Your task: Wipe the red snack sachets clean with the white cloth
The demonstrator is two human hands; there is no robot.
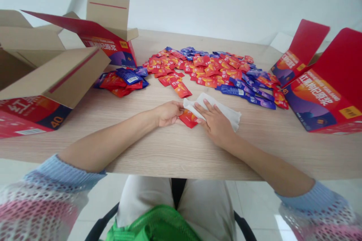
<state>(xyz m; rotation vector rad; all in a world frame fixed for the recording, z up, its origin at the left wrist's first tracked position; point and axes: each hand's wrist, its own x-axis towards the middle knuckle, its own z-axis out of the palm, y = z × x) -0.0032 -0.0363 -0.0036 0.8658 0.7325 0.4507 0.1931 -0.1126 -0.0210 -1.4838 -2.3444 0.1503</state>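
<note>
My left hand (171,114) pinches the left edge of a red sachet (189,119) with orange fruit printed on it, which lies on the table. A white wipe (226,111) is spread over the upper part of this sachet and reaches out to the right. My right hand (214,122) rests flat on the wipe, fingers stretched out and apart, pressing it down, with the thumb beside the sachet. Just beyond my hands another red sachet (181,88) lies at the near edge of a large pile of red and blue sachets (210,68).
Open red cartons with raised flaps stand at left front (28,114), left back (118,50), right front (325,99) and right back (291,62). A smaller heap of sachets (124,81) sits beside the left cartons. The wooden table's (181,161) front edge is close to my lap.
</note>
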